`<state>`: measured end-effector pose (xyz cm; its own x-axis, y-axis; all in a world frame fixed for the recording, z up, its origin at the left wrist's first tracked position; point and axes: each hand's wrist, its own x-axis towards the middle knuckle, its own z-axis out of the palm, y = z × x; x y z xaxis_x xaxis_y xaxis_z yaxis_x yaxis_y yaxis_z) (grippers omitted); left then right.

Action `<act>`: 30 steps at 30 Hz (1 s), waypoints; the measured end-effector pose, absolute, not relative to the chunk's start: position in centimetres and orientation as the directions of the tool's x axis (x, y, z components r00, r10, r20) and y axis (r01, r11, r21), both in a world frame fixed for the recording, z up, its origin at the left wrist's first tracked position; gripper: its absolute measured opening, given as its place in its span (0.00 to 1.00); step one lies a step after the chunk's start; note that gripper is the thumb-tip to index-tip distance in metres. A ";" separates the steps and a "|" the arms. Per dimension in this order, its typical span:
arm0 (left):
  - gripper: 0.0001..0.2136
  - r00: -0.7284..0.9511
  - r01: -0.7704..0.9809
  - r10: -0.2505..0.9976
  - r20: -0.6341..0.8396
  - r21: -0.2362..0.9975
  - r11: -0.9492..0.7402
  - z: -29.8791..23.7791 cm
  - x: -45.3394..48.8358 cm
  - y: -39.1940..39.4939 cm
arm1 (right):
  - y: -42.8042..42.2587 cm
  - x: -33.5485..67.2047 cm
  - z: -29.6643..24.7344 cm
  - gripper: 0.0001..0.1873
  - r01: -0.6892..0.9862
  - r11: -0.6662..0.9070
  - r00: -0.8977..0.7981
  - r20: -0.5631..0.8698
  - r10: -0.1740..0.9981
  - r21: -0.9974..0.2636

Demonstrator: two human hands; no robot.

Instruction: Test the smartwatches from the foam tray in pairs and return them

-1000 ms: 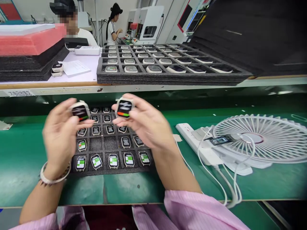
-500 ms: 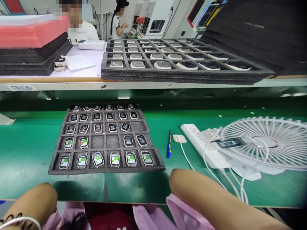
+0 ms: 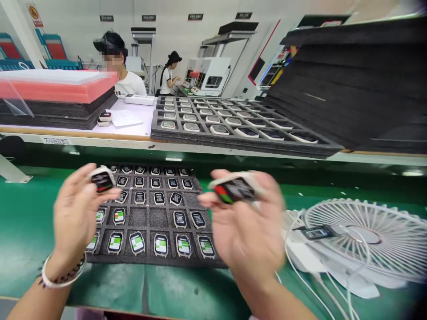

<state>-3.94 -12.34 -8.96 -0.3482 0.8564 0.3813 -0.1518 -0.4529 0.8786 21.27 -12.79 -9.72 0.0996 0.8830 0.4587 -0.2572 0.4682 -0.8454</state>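
Observation:
My left hand [image 3: 78, 209] pinches a smartwatch body [image 3: 102, 180] by its edges, its dark screen facing me. On the other side, my right hand [image 3: 248, 222], slightly blurred, grips a second smartwatch [image 3: 235, 189]; red and green patches show on its screen. Both are held above a dark foam tray [image 3: 160, 218] divided into compartments. Several watches lie in it, such as one with a green and white screen [image 3: 161, 245] in the front row and one with white text on black [image 3: 180, 219]. Two middle compartments hold no watch. My hands hide the tray's left and right edges.
A larger foam tray [image 3: 200, 138] of watches stands on the shelf, with stacked black foam [image 3: 350, 84] to its right. Pink foam [image 3: 66, 89] and two stacked watches [image 3: 104, 118] are at the left. A white fan [image 3: 360, 235] and cables occupy the right. Two people are beyond.
Both hands have come into view over the small tray, each with a smartwatch; before, only forearms showed. The camera view has tilted up. The watches in the tray look unchanged.

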 end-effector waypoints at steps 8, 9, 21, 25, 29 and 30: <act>0.20 0.179 -0.011 0.982 -0.055 0.998 0.058 -15.3 -1.4 -10.2 | -8.5 19.5 -15.9 0.23 -0.297 -0.199 -0.406 -0.065 0.912 -0.934; 0.22 0.215 -0.008 0.974 -0.065 0.998 0.068 -15.7 -1.5 -10.3 | -8.4 19.5 -16.3 0.22 -0.281 -0.212 -0.418 -0.079 0.905 -0.936; 0.24 0.366 0.430 0.924 -0.114 0.901 -0.059 -17.4 -3.0 -8.7 | -8.3 20.9 -18.3 0.35 -0.119 -0.125 -0.564 -0.036 0.825 -0.985; 0.19 0.428 0.683 0.904 -0.029 0.665 -0.302 -17.9 -3.4 -8.3 | -8.5 20.9 -18.6 0.23 0.370 0.362 -0.522 0.131 0.843 -0.856; 0.20 0.423 0.831 0.906 0.011 0.395 -0.392 -18.1 -3.5 -8.3 | -8.4 20.3 -18.4 0.22 0.707 0.548 -0.536 0.166 0.828 -0.447; 0.21 0.408 0.854 0.913 0.019 0.347 -0.388 -17.9 -3.6 -8.5 | -8.4 20.2 -18.4 0.22 0.736 0.547 -0.542 0.138 0.829 -0.399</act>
